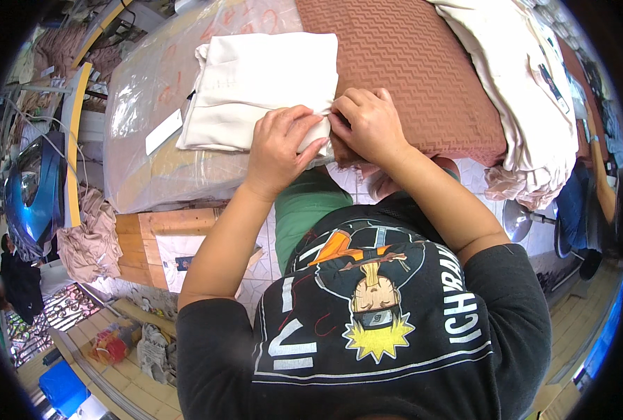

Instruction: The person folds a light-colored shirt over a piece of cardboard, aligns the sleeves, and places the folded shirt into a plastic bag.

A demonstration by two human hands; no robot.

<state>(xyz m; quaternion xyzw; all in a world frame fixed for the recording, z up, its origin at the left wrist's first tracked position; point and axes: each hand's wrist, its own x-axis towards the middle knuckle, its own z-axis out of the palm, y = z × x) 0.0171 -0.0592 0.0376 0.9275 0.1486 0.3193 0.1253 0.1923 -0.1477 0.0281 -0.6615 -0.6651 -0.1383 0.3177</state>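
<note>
A folded cream garment (269,66) lies on the plastic-wrapped surface in front of me, its layers stacked into a rough rectangle. My left hand (280,143) is at its near right corner, with cream cloth between the thumb and the curled fingers. Right beside it, my right hand (369,124) pinches the garment's right edge, fingertips bent in and close to the left ones. A blank-looking white tag (164,131) sticks out past the garment's left side. The cloth inside the right fingers is mostly hidden.
Brown zigzag-textured cloth (409,70) covers the surface on the right, with cream garments (507,84) heaped beyond it. Clear plastic wrap (140,150) covers the left surface. At far left stand a glossy blue iron-shaped object (35,189) and a yellow-edged upright board (77,140).
</note>
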